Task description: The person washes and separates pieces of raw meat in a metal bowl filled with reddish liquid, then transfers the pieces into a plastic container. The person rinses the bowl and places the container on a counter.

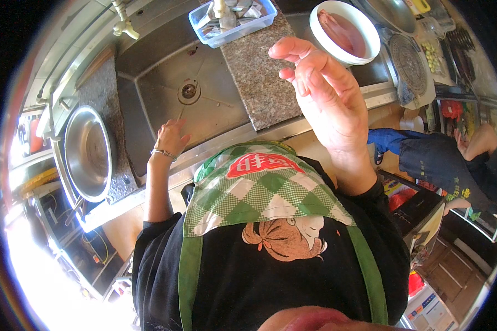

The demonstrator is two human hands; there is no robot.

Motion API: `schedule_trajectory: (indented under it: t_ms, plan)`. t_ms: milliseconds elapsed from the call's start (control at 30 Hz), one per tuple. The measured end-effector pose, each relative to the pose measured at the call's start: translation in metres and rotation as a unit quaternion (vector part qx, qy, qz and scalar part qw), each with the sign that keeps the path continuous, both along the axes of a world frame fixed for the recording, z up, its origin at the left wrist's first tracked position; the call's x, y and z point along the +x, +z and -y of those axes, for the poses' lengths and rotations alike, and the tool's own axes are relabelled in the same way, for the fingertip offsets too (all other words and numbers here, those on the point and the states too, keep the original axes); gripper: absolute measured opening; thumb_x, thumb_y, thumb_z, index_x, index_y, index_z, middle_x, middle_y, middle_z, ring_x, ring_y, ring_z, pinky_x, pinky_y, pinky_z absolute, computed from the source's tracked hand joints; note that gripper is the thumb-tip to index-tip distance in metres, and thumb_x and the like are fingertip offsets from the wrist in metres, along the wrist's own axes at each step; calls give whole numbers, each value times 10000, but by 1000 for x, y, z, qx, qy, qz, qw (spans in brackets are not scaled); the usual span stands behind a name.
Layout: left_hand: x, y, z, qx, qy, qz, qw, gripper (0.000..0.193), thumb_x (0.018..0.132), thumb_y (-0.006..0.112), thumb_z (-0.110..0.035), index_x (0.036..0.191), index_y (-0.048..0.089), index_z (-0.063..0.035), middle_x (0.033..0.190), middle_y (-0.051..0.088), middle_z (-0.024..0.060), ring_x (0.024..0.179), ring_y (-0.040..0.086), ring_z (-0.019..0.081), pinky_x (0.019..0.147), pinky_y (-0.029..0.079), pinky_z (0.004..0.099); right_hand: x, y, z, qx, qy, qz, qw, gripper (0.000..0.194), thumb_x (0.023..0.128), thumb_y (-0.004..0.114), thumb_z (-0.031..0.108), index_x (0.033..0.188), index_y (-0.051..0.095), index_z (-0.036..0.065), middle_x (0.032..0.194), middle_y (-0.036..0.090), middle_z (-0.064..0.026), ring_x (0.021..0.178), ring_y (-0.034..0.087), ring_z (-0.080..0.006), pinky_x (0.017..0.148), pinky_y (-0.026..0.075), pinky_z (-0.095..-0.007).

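Observation:
My left hand (172, 138), a bracelet at its wrist, hangs over the near edge of a stainless steel sink (161, 93). Its fingers are apart and nothing shows in them. Raised high toward the camera, my right hand (329, 93) has loosely bent fingers with no object visible between them. Below and behind it lies a speckled granite slab (259, 70) across the sink. A clear plastic container (242, 34) of silvery-grey pieces, which look like cut fish, rests at the slab's far end. To the right, a white tub (375, 43) holds raw meat (335, 29) in reddish liquid.
At the left, a steel basin (89, 153) sits on a dark stone ledge (120, 165). A tap (126, 29) juts out above the sink's far side. Another person (439, 157) in a dark apron is at the right, near a round stove plate (408, 58).

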State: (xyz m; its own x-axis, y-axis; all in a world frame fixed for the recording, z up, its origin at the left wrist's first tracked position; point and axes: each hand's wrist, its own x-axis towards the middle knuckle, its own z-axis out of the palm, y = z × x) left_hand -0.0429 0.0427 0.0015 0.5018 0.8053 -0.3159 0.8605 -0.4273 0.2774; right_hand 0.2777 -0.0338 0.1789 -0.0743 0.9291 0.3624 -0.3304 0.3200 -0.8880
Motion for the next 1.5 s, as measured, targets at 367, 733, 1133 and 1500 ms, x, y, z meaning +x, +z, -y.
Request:
schedule_trajectory:
  t_ms: [367,733,1133,1500]
  plan:
    - [13,-20,-28,105,-29,-60,992,340,849,588,-244,1154,608,-95,1080,637,124,988,611,238,865,453,307,-5,-121,-51,-18,-199,592,781,641,875,556,422,1316,354,3,1300,414,-280,1119,499,-366,926,402,-430]
    - [143,155,15,-175,90,638,744,223,783,734,-178,884,676,12,753,635,15,658,541,40,606,452,203,-48,-38,-40,-51,-118,138,982,542,945,413,419,1273,401,-13,1187,508,-205,1125,484,-255,950,372,-354]
    - [154,167,34,-180,93,732,650,128,819,662,-87,878,637,23,778,617,22,687,550,42,626,451,189,-55,-23,-25,-30,-118,105,987,372,958,430,292,1108,562,-22,944,629,-86,875,571,-137,814,436,-280]
    - [159,161,32,-79,87,745,656,115,801,652,-86,788,607,19,702,523,33,595,477,76,541,385,220,-61,-21,-25,-34,-118,102,987,360,969,394,271,1144,540,-8,988,610,-78,885,557,-127,824,428,-272]
